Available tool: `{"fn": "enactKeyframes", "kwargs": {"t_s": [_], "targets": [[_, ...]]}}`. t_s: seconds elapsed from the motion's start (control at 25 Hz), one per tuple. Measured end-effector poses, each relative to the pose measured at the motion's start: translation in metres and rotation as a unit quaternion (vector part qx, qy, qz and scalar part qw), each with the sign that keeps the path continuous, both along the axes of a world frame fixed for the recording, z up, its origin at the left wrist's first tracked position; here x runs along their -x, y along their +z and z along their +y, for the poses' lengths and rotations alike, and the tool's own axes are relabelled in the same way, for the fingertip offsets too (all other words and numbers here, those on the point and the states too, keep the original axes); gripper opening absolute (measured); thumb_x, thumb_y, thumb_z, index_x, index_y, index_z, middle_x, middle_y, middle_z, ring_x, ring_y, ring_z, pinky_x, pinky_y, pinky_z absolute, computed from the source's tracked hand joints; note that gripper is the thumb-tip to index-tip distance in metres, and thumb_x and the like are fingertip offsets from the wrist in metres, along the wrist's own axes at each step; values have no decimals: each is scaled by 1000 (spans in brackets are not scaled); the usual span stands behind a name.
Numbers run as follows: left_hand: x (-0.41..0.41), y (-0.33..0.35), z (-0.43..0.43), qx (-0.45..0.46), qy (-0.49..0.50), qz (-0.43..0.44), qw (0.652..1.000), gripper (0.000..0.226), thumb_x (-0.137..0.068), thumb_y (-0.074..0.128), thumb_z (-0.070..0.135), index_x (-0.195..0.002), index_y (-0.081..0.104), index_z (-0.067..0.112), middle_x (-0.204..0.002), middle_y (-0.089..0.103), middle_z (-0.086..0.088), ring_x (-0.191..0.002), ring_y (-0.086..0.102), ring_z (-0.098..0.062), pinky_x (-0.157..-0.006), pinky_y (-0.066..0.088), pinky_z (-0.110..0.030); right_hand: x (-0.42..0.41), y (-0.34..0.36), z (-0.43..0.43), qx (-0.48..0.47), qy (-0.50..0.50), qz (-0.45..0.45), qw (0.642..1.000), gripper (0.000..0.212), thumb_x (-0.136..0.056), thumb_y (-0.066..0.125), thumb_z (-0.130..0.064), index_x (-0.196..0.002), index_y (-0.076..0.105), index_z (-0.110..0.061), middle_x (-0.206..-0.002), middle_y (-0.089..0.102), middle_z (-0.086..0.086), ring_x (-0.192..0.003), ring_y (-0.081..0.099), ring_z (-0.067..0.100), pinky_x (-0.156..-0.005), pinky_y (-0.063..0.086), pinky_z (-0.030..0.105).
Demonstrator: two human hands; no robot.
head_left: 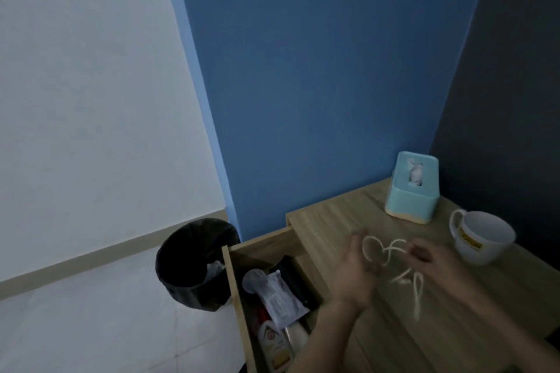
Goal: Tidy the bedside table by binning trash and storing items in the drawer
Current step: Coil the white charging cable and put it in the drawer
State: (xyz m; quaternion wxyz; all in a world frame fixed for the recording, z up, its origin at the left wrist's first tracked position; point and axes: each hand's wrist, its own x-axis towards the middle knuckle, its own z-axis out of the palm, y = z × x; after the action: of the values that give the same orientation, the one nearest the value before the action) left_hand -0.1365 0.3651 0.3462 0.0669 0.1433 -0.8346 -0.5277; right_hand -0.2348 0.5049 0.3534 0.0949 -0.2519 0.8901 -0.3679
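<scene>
Left hand [353, 274]: over the front part of the bedside table [342, 221], palm turned toward the right hand, fingers loosely curled; motion blur hides whether they pinch anything.
Right hand [436, 260]: over the table top, fingers drawn together on the white cable [391, 254], gripping it at their tips.
Cable: loops hang between the two sets of fingertips; one loop sits just beside the left fingers, another runs into the right fingers; a long loop trails down below and between the hands toward the table top. Whether it touches the wood, I cannot tell.
Drawer [233, 281]: pulled open, below and to the left of the left fingers; holds a crinkled clear packet, a dark item, a round pale lid and a bottle at the near end.
Bin [181, 266]: black-lined, on the floor, further left of the drawer, well apart from both hands; something pale lies inside.
Mug [481, 236]: white, tilted, just beyond the right fingers to the right.
Tissue box [413, 188]: light blue, upright, behind both hands near the wall.
</scene>
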Motion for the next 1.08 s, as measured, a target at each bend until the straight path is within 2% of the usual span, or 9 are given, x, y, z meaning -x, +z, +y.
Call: {"fn": "enactKeyframes", "kwargs": {"t_s": [0.12, 0.2, 0.32, 0.48, 0.56, 0.72, 0.84, 0.96, 1.08], "targets": [[-7, 68, 3, 79, 13, 104, 991, 92, -64, 27, 74, -143, 34, 27, -153, 28, 5, -138, 16, 1, -112, 12, -17, -22, 92, 10, 43, 82, 43, 995, 18, -79, 66, -7, -64, 64, -17, -64, 72, 2, -60, 64, 0, -57, 43, 5], [-13, 115, -1, 58, -23, 162, 985, 79, -73, 37, 72, -122, 61, 15, -124, 61, -3, -116, 45, 0, -98, 29, -11, -38, 147, 12, 86, 110, 104, 985, 19, -80, 65, -9, -64, 63, -19, -66, 73, 4, -61, 67, 7, -62, 47, 12], [-30, 181, -6, -54, -45, 235, 969, 48, -91, 51, 43, -93, 70, -1, -76, 61, -2, -74, 53, -5, -68, 38, -12, -57, 209, 7, 156, 96, 168, 969, 14, -83, 63, -11, -69, 65, -14, -64, 73, 6, -64, 69, 17, -66, 49, 30], [-72, 259, -9, 1, -54, 301, 952, 21, -92, 55, 15, -92, 72, 3, -79, 68, 7, -87, 61, 1, -81, 43, -7, -90, 280, -11, 256, 103, 229, 933, 14, -79, 66, -20, -65, 63, -18, -70, 74, 4, -58, 66, 8, -63, 48, 19], [-93, 288, -16, 38, -30, 347, 937, 23, -93, 53, 16, -85, 72, 7, -81, 71, 2, -92, 65, -9, -91, 46, -21, -109, 309, -23, 273, 127, 255, 919, 13, -79, 66, -22, -67, 63, -18, -68, 73, 0, -56, 65, 11, -62, 47, 20], [-145, 339, -34, 110, 48, 376, 919, 23, -94, 52, 24, -74, 63, 20, -60, 68, -3, -67, 59, -21, -72, 46, -35, -150, 362, -48, 275, 128, 343, 889, 16, -83, 63, -14, -68, 61, -16, -61, 71, -9, -52, 60, 17, -51, 41, 19], [-189, 377, -44, 126, 54, 412, 901, 24, -93, 53, 26, -72, 63, 19, -47, 60, -3, -50, 60, -23, -60, 49, -32, -180, 396, -72, 378, 195, 274, 862, 19, -87, 57, -9, -68, 56, -13, -46, 62, -1, -35, 55, 19, -43, 49, 25], [-232, 403, -53, 101, 44, 404, 908, 27, -97, 48, 21, -75, 60, 11, -36, 43, 4, -32, 36, -7, -37, 30, -15, -199, 420, -91, 419, 228, 209, 853, 24, -90, 53, -10, -66, 55, -12, -40, 42, -3, -25, 29, 5, -30, 29, 14], [-272, 412, -69, 80, 31, 346, 934, 31, -98, 45, 24, -72, 59, 15, -39, 32, 11, -34, 24, -4, -37, 18, -13, -212, 444, -95, 460, 205, 223, 835, 28, -92, 49, -8, -65, 53, -15, -51, 39, 7, -25, 29, 4, -28, 21, 11]]}}
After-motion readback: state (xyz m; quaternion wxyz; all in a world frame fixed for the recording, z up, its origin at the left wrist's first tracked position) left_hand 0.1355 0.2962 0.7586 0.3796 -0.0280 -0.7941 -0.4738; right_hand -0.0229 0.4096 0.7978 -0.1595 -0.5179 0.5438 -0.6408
